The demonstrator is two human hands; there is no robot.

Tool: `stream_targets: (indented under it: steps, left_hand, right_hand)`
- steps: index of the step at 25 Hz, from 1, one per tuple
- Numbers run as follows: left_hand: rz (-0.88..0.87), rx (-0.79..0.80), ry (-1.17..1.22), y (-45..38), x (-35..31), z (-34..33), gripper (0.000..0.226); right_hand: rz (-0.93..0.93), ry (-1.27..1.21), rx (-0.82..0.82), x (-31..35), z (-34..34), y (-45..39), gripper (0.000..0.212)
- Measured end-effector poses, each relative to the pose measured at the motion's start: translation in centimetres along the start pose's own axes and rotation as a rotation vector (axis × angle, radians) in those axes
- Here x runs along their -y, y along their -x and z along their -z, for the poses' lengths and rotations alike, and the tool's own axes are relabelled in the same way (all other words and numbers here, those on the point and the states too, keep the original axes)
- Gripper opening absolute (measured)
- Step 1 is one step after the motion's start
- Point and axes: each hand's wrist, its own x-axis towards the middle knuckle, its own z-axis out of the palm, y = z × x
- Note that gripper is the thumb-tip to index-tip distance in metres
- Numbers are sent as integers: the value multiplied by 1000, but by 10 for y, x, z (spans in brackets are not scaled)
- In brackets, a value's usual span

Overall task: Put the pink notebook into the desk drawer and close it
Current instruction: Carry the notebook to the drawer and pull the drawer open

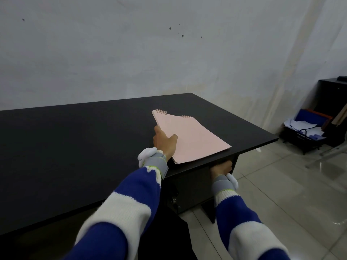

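The pink notebook (193, 136), spiral-bound at its far edge, lies near the right end of the black desk (75, 147). My left hand (165, 141) grips its left edge, thumb on the cover and fingers at the side, and that edge looks slightly raised. Below the desktop, my right hand (221, 167) reaches under the desk's front edge at the top of the dark drawer front (191, 188); its fingers are hidden there. The drawer appears shut, and its inside is not visible.
The desk's right corner ends just past the notebook. Beyond it is tiled floor (281, 184). A black rack (306, 134) with blue folders and papers stands by a dark cabinet (332, 98) at the far right. A grey wall runs behind the desk.
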Motion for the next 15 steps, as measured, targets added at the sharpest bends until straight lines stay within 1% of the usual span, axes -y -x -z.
stream_targets:
  steps: [3,7,9,12,15]
  left_hand:
    - [-1,3,-1,0,0,0,50]
    - [2,2,-8,0,0,0,49]
    - [5,-2,-14,0,0,0,49]
    - [11,-3,-27,-1,0,0,50]
    - [5,2,-32,-2,2,0,51]
  right_hand:
    - [55,71,-22,4,6,-3,34]
    - [140,26,-33,-5,17,-2,28]
    - [180,-4,-25,-11,21,1,29]
    - [207,-64,-20,-18,29,2,38]
    - [225,-76,-38,-26,41,1,39]
